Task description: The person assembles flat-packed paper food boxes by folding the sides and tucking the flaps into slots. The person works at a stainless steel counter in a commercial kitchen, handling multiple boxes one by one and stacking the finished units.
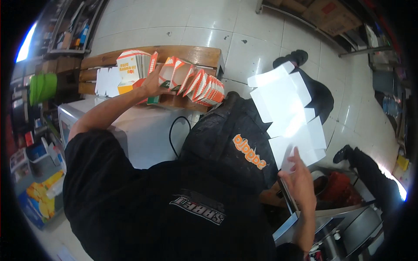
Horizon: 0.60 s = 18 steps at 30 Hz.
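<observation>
My left hand (152,82) is at the row of orange-and-white printed cartons (202,87) on the wooden bench, its fingers closed around the near end of the row. Part of that grip is hidden behind the cartons. These are nested and fanned out toward the right. Left of the hand stands another stack of printed cartons (130,67). Across my right leg lies a flat, unfolded white box blank (283,100), with flaps along its edges. My right hand (299,180) is at its near end, fingers apart and index finger stretched over the white card.
The slatted wooden bench (191,51) stands ahead, with a white appliance (150,135) before it. White card pieces (106,81) lie at the bench's left. At right, another person's dark-clad leg (376,174) is near a metal counter (365,222). Shelves line both sides.
</observation>
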Each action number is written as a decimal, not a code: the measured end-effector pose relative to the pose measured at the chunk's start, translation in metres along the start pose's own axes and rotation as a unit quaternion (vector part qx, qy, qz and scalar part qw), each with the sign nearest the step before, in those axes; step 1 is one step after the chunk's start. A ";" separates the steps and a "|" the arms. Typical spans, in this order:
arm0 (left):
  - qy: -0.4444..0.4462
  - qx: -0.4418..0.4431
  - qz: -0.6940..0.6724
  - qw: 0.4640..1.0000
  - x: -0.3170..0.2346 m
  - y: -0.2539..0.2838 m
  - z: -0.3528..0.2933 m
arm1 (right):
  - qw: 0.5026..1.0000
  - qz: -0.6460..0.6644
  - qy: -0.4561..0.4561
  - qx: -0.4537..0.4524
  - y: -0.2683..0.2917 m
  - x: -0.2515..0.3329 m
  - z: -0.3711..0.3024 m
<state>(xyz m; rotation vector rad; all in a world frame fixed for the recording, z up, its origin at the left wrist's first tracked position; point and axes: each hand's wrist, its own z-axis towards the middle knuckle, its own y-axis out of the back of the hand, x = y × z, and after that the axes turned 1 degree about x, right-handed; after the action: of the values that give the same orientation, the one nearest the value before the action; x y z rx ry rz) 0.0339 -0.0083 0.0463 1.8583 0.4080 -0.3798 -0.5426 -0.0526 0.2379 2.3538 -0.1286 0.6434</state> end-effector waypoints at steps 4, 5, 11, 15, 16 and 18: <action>-0.098 0.021 0.090 0.991 0.025 0.016 0.011 | 0.992 -0.128 -0.001 0.003 0.012 0.007 0.025; -0.065 0.052 0.068 0.994 0.016 0.029 0.017 | 0.986 -0.165 -0.007 0.023 0.014 0.011 0.032; 0.106 -0.037 -0.124 0.986 0.008 0.083 0.045 | 0.964 -0.252 0.051 -0.069 0.029 0.027 0.060; 0.067 -0.106 -0.157 0.980 -0.056 0.108 0.058 | 0.951 -0.267 0.069 -0.138 0.039 0.035 0.085; 0.043 -0.114 -0.165 0.979 -0.071 0.109 0.060 | 0.939 -0.274 0.089 -0.187 0.040 0.034 0.095; -0.015 -0.085 -0.125 0.988 -0.102 0.113 0.064 | 0.905 -0.299 0.112 -0.283 0.042 0.028 0.119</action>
<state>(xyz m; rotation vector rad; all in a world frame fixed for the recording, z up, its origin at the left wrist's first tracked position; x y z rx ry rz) -0.0090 -0.1124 0.1674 1.6378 0.6357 -0.5262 -0.4798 -0.1595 0.1999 1.6145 0.4408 0.4751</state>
